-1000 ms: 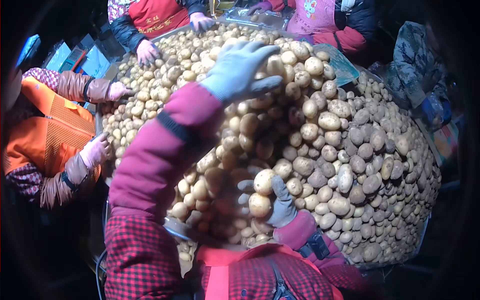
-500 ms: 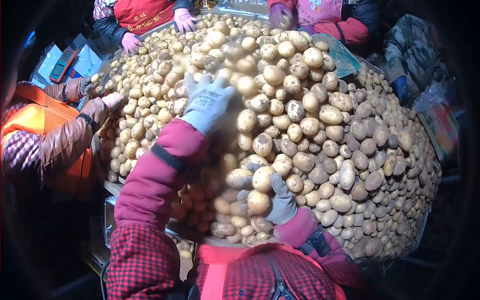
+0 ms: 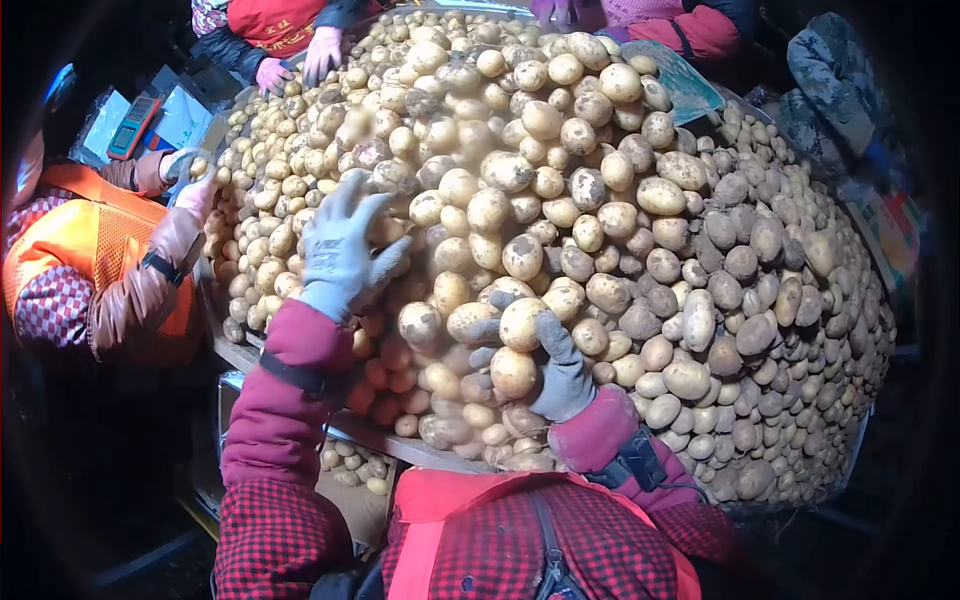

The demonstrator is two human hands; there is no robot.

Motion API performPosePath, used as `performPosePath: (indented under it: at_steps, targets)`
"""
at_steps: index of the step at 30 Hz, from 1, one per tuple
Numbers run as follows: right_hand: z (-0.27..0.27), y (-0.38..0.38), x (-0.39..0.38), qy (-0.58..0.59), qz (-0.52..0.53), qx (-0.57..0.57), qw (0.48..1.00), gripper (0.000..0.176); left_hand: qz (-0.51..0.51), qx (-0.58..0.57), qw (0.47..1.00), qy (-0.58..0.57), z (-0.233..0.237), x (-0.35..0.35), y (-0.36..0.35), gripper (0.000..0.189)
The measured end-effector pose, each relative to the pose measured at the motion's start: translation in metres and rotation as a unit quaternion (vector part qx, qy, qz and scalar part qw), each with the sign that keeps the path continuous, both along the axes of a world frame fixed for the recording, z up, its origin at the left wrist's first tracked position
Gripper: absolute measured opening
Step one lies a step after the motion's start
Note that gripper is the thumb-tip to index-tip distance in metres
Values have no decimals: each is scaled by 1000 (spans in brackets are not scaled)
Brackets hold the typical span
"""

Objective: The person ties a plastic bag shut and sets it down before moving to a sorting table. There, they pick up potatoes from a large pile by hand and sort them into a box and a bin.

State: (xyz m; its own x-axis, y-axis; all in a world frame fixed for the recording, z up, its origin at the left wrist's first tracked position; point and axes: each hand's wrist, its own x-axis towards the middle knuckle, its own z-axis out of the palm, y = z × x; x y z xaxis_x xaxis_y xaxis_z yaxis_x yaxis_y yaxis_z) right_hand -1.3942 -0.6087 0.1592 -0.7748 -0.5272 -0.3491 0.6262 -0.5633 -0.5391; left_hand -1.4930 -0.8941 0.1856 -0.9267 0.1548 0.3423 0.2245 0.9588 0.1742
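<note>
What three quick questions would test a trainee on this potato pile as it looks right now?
1. True or false: the left hand lies with its fingers spread on the potato pile.
2. What does the right hand grip? A: a knife. B: two potatoes. C: a plastic bag.
3. Fill in the blank: the co-worker at the left edge wears a vest coloured ___.

Key: 1 true; 2 B; 3 orange.
</note>
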Motion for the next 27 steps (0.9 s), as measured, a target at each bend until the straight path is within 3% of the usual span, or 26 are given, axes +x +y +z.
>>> performPosePath:
  at_steps: [4,6,8,10,13,14,16,18,20,24,27]
  targets:
    - [0,4,1,-10,-5,16,1000,66,111,4,993,-33,-15,-1,-49,53]
    - [-5,0,1,6,-11,28,1000,66,151,-144,978,2,3,-7,-51,55]
    - [0,-3,1,6,-12,3,1000,65,40,-130,984,115,29,-23,-23,51]
    - [24,-6,-2,-7,-13,-60,998,62,-125,18,987,95,47,-44,24,47]
    - [27,-1,-4,-33,23,-63,997,65,-245,51,968,-2,49,-73,91,54]
    - [23,-1,-5,-36,21,-75,996,68,-205,2,975,-91,49,-88,112,60]
    - [11,-2,-4,-26,15,-116,993,70,-189,45,961,-198,56,-115,130,67]
    - [14,0,-4,-30,17,-117,992,70,-175,31,958,-227,67,-118,130,73]
    - [15,0,-6,-44,25,-121,991,70,-214,29,957,-193,46,-123,107,69]
    - [15,2,-5,-23,38,-31,999,76,-230,42,951,-202,40,-104,82,63]
    - [25,-2,-6,-10,23,-7,1000,72,-137,114,945,-273,44,-67,58,58]
